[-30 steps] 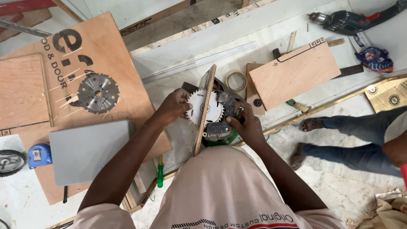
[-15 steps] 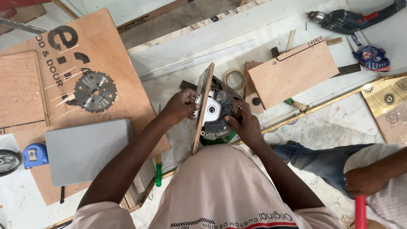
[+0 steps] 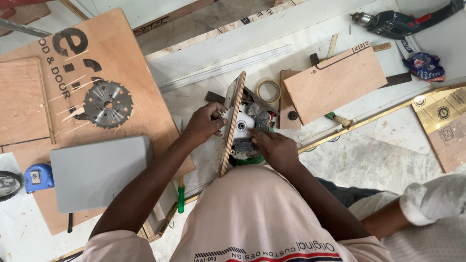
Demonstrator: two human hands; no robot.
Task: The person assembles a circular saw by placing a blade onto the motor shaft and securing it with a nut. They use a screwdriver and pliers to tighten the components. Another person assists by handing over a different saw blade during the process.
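Far left: a blue tape measure [image 3: 38,177] lies at the edge of the plywood sheet [image 3: 141,87], just beside a grey flat panel [image 3: 99,172].
On the plywood: a loose toothed circular saw blade [image 3: 107,104] rests flat, well apart from the hands.
Below the panel: a green-handled screwdriver [image 3: 180,199] lies near the person's left forearm.
Left hand [image 3: 206,122]: fingers curled around the edge of the thin wooden board [image 3: 230,123], gripping it.
Board: stands on edge, tilted, hiding part of the power tool from the left.
Power tool [image 3: 245,131]: white and grey body with a green part below, held between both hands on the white bench, just in front of the person's chest.
Right hand [image 3: 274,148]: fingers pressed together onto the tool's housing; whether they pinch a small part cannot be told.
Behind the tool: a roll of tape [image 3: 268,90], then a plywood offcut [image 3: 335,82].
Far right: a dark power drill [image 3: 403,22] and another person's white sleeve [image 3: 432,199].
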